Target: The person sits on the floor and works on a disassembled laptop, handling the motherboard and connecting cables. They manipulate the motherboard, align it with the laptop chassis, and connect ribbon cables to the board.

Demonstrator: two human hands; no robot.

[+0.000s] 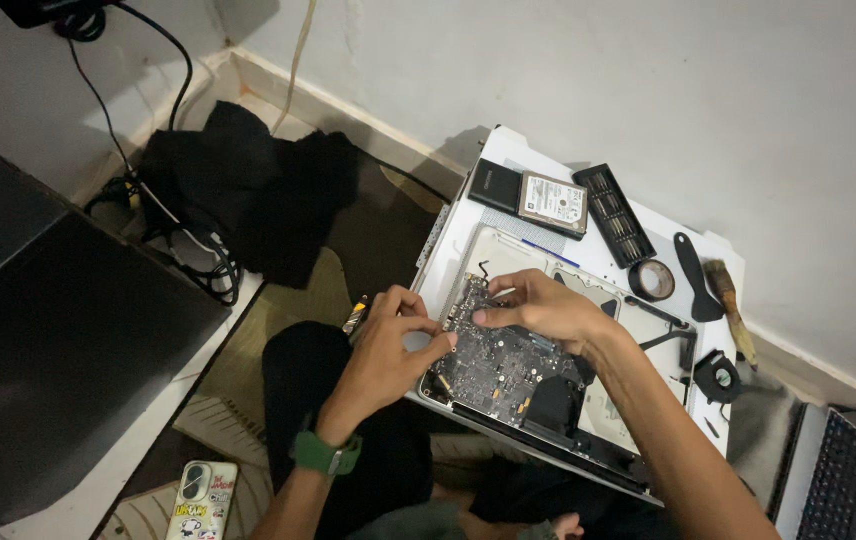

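1. One opened laptop shell (508, 245) lies on the person's lap, near the wall, and one dark circuit board (498, 365) sits inside it, towards its near left corner.
2. The left hand (388, 345) is curled at the board's left edge, with one small tool (356, 318) pinched in its fingers; one green watch (326, 455) is on that wrist.
3. The right hand (538, 308) rests on the board's upper part, fingers bent and pressing down; whether it grips anything, I cannot tell.
4. On the shell's far part lie one hard drive (554, 203), one black case (496, 186) touching it, one black slotted strip (613, 215), one roll of tape (652, 279), one black spatula (696, 275) and one brush (730, 305).
5. One round black fan (718, 378) sits at the shell's right edge.
6. One phone (203, 500) in a patterned case lies on the floor by the left forearm.
7. One black cloth (258, 190) is heaped near the wall.
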